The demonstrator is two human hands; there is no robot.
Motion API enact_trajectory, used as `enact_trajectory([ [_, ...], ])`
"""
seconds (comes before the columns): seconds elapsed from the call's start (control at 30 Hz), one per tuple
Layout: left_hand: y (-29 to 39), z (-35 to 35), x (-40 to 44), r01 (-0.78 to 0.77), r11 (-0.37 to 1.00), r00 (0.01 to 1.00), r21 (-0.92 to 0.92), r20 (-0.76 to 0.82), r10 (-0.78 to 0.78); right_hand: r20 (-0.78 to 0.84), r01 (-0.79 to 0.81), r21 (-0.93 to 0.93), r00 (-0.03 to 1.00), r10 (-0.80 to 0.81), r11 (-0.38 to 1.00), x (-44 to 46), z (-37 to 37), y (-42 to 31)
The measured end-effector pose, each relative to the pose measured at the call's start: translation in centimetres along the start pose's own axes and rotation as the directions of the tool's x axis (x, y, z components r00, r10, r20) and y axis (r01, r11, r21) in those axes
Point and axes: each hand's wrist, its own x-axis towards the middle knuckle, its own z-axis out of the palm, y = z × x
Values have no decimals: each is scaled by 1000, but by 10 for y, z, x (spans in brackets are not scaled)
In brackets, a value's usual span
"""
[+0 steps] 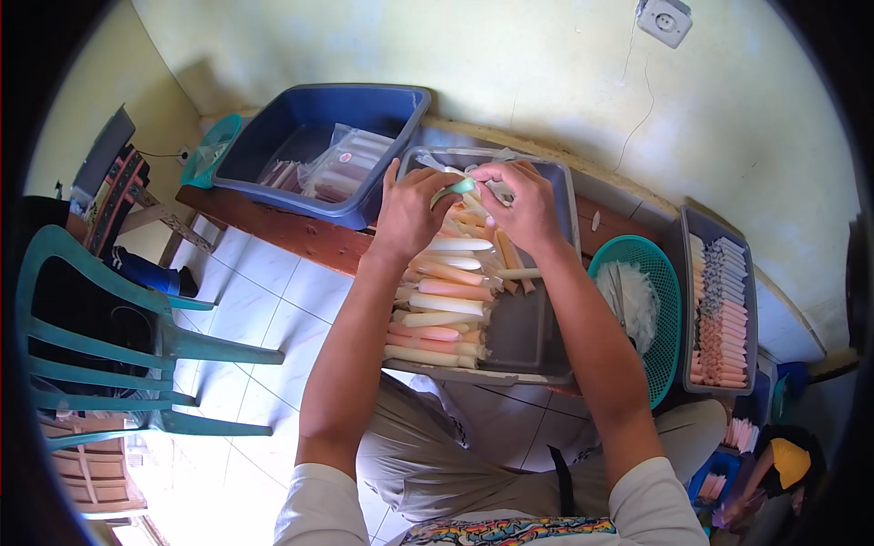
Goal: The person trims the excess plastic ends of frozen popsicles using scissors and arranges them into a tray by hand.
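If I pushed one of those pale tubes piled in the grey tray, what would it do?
The pale tubes look rounded, so one might roll, though neighbours crowd it. Their smooth-looking surface suggests they may be slippery.

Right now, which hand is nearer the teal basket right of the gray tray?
Right. The right hand is above the gray tray, left of the teal basket; the left hand is farther left.
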Motion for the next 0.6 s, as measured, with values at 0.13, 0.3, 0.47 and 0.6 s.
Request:
enact_trajectory([
  [0.13,6,-5,3,-5,999,1000,-36,-16,4,12,18,-28,1000,-17,999,6,-9,-9],
  [0.3,22,-9,8,-106,993,991,-61,-88,100,10,26,-67,1000,-25,997,5,-29,-17],
  [0.47,50,-14,14,-159,982,981,-102,-129,146,33,82,-120,996,-79,989,4,-61,-29],
  [0.6,90,-6,7,-167,973,974,-157,-183,137,81,118,-165,991,-106,979,-6,-97,-40],
])
